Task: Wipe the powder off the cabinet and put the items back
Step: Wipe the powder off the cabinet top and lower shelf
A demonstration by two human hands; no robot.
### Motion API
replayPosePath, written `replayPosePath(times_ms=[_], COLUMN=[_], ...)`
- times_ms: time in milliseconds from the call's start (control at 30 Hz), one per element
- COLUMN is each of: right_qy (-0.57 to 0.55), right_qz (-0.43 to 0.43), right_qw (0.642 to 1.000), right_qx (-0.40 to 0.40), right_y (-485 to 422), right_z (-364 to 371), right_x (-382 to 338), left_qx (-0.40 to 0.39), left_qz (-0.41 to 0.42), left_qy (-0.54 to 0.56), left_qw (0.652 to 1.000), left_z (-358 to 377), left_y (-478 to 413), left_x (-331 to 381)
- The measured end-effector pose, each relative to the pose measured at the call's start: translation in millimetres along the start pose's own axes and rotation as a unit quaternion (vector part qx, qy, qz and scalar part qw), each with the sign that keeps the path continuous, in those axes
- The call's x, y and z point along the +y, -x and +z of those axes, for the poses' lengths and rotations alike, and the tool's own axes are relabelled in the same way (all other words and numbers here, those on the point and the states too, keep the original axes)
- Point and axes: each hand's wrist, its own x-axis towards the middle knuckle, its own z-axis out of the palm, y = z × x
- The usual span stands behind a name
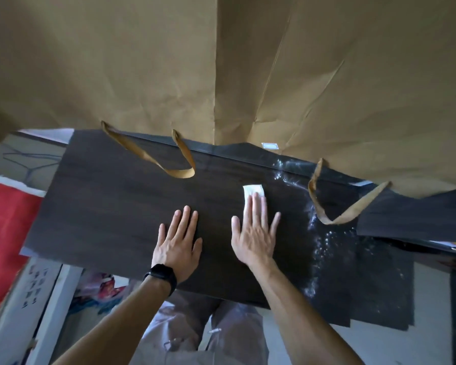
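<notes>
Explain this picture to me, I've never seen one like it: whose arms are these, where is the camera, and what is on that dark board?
There is no machine here. One camera sits on a person's head and looks down, so the two bare arms are that person's own. The left hand, with a black watch on its wrist, lies flat on the dark wooden cabinet top. The right hand presses a white wipe flat against the same top with straight fingers; nothing is clutched or lifted. To the right of the wipe, white powder streaks the wood. Brown paper bags fill the upper part of the picture, and their loop handles droop onto the back of the top.
</notes>
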Motion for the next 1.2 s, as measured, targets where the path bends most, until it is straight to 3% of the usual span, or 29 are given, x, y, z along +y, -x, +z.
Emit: replayPosePath(times_ms=[67, 133, 267, 400, 467, 600, 667, 733, 833, 967, 1067, 1200], right_qy=[0.022, 0.021, -0.016, -0.074, -0.054, 0.002, 0.018, 0.023, -0.012, -0.04, -0.022, 0.003], right_qz=[-0.039, -0.019, 0.141, 0.307, 0.282, 0.03, -0.023, 0.037, 0.212, 0.303, 0.234, 0.1], right_qw=[0.999, 1.0, 0.989, 0.948, 0.956, 0.999, 0.999, 0.998, 0.976, 0.951, 0.972, 0.995], right_qx=[-0.006, 0.003, 0.045, 0.039, 0.054, 0.029, 0.036, 0.045, 0.058, 0.044, 0.023, 0.03], right_y=[-35, -59, -58, -30, -7, 5, -20, -36, -23, 56, 86, 27], right_z=[-6, -17, -39, -38, -25, 8, -1, -17, -33, -15, 1, -10], right_x=[-4, 14, 78, 89, 51, -9, 10, 50, 113, 109, 65, 58], left_qx=[0.005, 0.006, -0.002, -0.003, -0.004, -0.004, -0.005, -0.009, 0.001, -0.001, -0.028, -0.044], left_qz=[0.013, 0.019, 0.02, 0.004, -0.004, -0.008, 0.0, 0.01, 0.019, 0.078, 0.121, 0.163], left_qy=[-0.012, -0.015, -0.01, 0.007, 0.004, -0.01, -0.025, -0.051, -0.059, -0.072, -0.068, -0.082], left_qw=[1.0, 1.0, 1.0, 1.0, 1.0, 1.0, 1.0, 0.999, 0.998, 0.994, 0.99, 0.982], left_z=[0, -1, -4, -6, -4, -2, -2, -2, -3, -3, -2, 5], left_y=[0, 1, 2, 1, 2, 1, -2, -2, -1, -6, -12, -26], left_x=[-4, -8, -7, 2, 6, 8, 5, 1, 5, 23, 46, 71])
